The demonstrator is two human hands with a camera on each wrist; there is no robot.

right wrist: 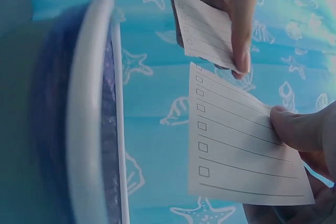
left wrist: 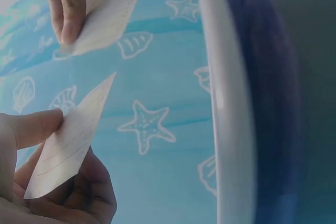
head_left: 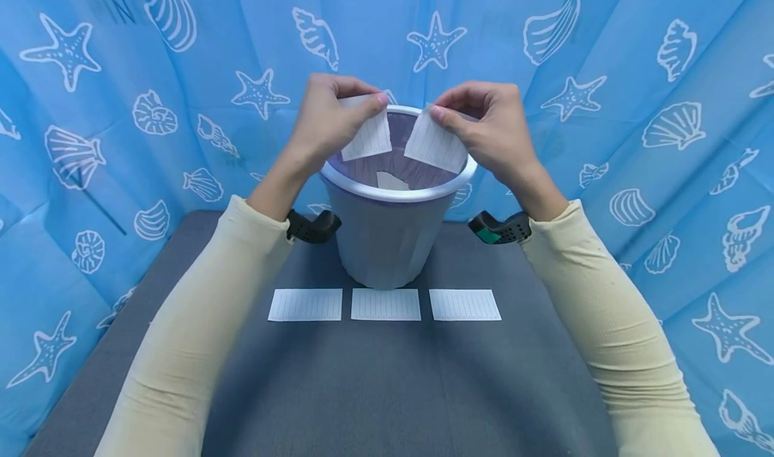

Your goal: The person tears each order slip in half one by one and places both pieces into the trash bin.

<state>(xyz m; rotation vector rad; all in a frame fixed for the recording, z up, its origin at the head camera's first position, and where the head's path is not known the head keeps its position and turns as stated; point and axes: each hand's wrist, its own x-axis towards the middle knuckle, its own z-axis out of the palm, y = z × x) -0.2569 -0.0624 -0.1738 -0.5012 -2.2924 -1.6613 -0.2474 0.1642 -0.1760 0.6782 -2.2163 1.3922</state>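
Observation:
Over the mouth of a grey trash can (head_left: 387, 235), my left hand (head_left: 329, 117) pinches a torn piece of lined paper (head_left: 370, 138) between thumb and fingers. My right hand (head_left: 492, 124) pinches another torn piece of lined paper (head_left: 437, 141) to its right, with a gap between the two. Small printed checkboxes run along one edge of the right piece, as the right wrist view (right wrist: 247, 145) shows. Down inside the can lies a further scrap of paper (head_left: 392, 181) against the purple liner.
In front of the can, three lined paper slips (head_left: 305, 305) lie in a row on the dark grey table (head_left: 387, 383). A blue curtain (head_left: 375, 13) with white shells and starfish hangs behind and at both sides. Black bands sit on both wrists.

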